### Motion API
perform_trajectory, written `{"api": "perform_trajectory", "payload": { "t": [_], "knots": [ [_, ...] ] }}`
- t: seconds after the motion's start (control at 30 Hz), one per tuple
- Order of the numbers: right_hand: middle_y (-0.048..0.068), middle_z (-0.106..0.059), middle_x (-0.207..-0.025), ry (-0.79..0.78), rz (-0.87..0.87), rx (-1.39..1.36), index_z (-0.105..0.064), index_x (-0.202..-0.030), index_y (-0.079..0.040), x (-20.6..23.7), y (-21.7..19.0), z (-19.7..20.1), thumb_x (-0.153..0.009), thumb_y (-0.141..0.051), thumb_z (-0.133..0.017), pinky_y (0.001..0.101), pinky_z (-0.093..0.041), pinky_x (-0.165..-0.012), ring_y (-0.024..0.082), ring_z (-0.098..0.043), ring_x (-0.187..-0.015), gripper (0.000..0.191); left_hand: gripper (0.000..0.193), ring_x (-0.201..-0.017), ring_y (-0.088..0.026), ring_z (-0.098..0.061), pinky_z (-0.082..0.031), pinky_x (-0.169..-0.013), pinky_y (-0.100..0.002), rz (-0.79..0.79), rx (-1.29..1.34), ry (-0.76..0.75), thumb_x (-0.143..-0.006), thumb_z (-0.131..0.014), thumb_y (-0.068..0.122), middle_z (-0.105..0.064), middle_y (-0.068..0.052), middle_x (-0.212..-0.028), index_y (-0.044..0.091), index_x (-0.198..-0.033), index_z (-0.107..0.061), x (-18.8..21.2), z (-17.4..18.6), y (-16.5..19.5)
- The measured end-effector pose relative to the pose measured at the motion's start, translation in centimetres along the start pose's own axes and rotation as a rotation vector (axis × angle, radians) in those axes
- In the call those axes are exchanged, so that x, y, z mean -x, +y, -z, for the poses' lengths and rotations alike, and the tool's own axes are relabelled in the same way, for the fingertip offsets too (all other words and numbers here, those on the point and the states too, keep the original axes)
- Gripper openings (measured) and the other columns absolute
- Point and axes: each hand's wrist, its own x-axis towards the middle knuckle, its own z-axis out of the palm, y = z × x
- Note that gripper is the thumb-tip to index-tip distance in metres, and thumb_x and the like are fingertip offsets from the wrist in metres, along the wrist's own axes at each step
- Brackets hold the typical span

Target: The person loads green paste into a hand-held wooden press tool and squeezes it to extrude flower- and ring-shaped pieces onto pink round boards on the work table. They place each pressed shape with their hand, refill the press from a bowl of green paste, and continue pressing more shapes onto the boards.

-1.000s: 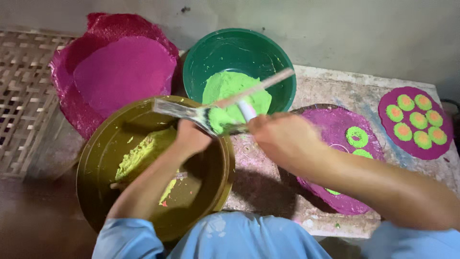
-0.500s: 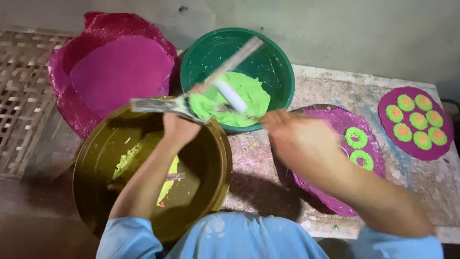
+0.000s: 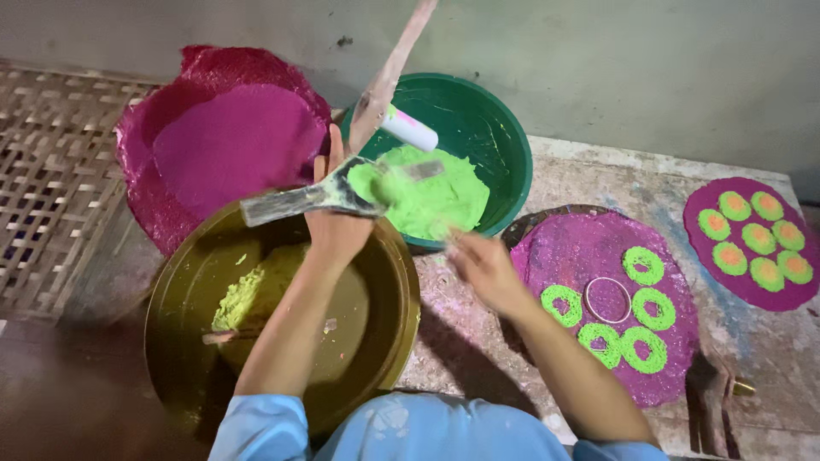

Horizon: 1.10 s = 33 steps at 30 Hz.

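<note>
Left hand (image 3: 337, 226) clamped on scraper (image 3: 318, 198), blade over green bowl (image 3: 504, 149); right hand (image 3: 483, 265) loosely curled, empty, just below bowl rim

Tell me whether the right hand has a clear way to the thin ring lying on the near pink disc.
Probably yes. The right hand is empty beside the pink disc, and nothing stands between it and the ring among the green rings.

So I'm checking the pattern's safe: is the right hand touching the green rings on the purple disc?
Apart. The head view shows the right hand over the table's bare surface, left of the purple disc; the green rings lie clear of it.
</note>
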Motion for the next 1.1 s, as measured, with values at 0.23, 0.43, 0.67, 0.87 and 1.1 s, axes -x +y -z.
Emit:
{"api": "perform_trajectory", "payload": {
  "t": [0.23, 0.43, 0.67, 0.87, 1.1],
  "knots": [
    [0.001, -0.062, -0.072, 0.027, 0.118, 0.210, -0.057, -0.147, -0.011, -1.7, 1.2, -2.3, -0.099, -0.007, -0.058, 0.0306, -0.053, -0.062, 0.008, -0.056, -0.061, 0.048, 0.107, -0.118, -0.046, -0.059, -0.051, -0.094, -0.054, 0.465, 0.153, -0.323, -0.082, -0.077, 0.032, -0.049, -0.026, -0.141, -0.002, -0.167, -0.021, -0.3, -0.6, 1.1],
    [0.014, -0.047, -0.080, -0.242, -0.426, -0.222, -0.060, -0.152, -0.011, -2.0, 3.9, 0.1, -0.107, -0.012, -0.056, 0.0379, -0.038, -0.062, 0.025, -0.043, -0.068, 0.046, 0.067, -0.109, -0.035, -0.066, -0.052, -0.092, -0.046, 0.641, 0.318, -0.128, -0.092, -0.075, 0.028, -0.066, -0.020, -0.126, 0.005, -0.148, -0.047, -1.0, -0.4, -4.5],
    [0.025, -0.025, -0.170, -0.218, 0.317, -0.449, -0.001, -0.165, -0.004, -8.2, -0.8, 4.6, -0.107, -0.033, -0.056, 0.0404, -0.031, -0.125, 0.029, -0.034, -0.154, 0.085, 0.022, -0.075, -0.018, -0.058, -0.051, -0.070, -0.034, 1.032, 1.723, -0.200, -0.084, -0.063, 0.008, -0.062, -0.006, -0.082, 0.005, -0.106, -0.065, 4.5, 1.5, 2.5],
    [0.031, -0.038, -0.159, -0.077, 0.408, -1.242, -0.022, -0.158, -0.003, 3.1, -4.0, 7.5, -0.099, -0.047, -0.065, 0.0488, -0.057, -0.088, 0.046, -0.060, -0.123, 0.086, 0.066, -0.101, -0.015, -0.065, -0.055, -0.088, -0.032, 0.961, 1.940, -0.682, -0.068, -0.075, -0.003, -0.067, -0.001, -0.110, 0.005, -0.131, -0.058, 9.6, 1.7, 15.5],
    [0.031, -0.058, -0.139, -0.144, 0.806, 0.201, -0.055, -0.145, -0.033, 13.5, -4.1, 19.1, -0.092, -0.025, -0.062, 0.0510, -0.062, -0.094, 0.042, -0.071, -0.119, 0.055, 0.036, -0.098, -0.015, -0.068, -0.056, -0.084, -0.035, 0.151, 1.065, -0.692, -0.086, -0.089, 0.012, -0.068, -0.002, -0.108, 0.008, -0.113, -0.065, 8.1, 5.8, 22.5]
  ]
}}
